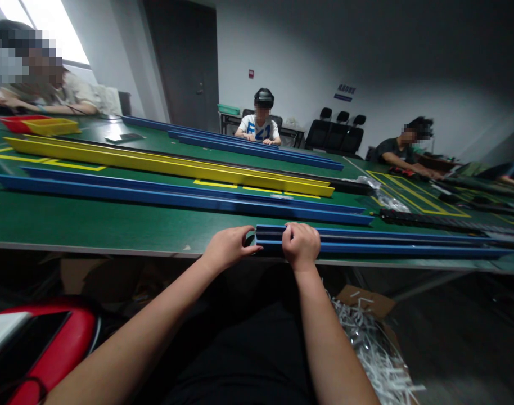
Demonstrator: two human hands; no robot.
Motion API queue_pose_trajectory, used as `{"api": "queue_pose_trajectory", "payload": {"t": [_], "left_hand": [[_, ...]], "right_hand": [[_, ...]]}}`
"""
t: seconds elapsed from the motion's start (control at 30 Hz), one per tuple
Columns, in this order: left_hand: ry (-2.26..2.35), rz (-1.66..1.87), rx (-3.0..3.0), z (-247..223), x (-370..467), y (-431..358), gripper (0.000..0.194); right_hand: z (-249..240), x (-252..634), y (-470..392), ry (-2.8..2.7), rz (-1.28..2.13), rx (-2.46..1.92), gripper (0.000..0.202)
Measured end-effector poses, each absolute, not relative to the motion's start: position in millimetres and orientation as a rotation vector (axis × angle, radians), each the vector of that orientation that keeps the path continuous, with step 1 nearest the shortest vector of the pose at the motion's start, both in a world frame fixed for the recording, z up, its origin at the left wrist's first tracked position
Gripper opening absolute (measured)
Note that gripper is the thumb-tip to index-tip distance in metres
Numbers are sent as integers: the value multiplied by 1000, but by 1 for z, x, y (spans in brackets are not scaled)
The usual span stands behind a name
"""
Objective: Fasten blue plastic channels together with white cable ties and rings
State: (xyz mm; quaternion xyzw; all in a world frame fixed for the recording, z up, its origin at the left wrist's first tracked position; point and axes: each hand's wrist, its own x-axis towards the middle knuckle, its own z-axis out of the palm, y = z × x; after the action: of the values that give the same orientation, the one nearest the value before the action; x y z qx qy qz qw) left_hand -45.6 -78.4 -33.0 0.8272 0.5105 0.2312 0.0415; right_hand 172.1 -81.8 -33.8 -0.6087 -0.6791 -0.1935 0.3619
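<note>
A long blue channel rail lies along the front edge of the green table, stretching off to the right. My left hand is at the rail's near left end, thumb and fingers curved across its two side walls. A short way to the right, my right hand is closed over the same rail, its fingers wrapped onto the top. A dark strip runs inside the channel. Behind it lie another pair of blue rails and a yellow rail.
More blue rails lie farther back. Red and yellow trays stand at the left. Clear plastic wrapping and a black ribbed strip lie right. A box of white shreds sits below. Several people sit around the table.
</note>
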Motion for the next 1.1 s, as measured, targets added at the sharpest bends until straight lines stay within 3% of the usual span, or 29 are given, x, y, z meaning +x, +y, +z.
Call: {"api": "queue_pose_trajectory", "payload": {"t": [1.1], "left_hand": [[1575, 688, 2519, -32, -44, -79, 53]], "right_hand": [[-34, 172, -81, -1756, -482, -1584, 26]]}}
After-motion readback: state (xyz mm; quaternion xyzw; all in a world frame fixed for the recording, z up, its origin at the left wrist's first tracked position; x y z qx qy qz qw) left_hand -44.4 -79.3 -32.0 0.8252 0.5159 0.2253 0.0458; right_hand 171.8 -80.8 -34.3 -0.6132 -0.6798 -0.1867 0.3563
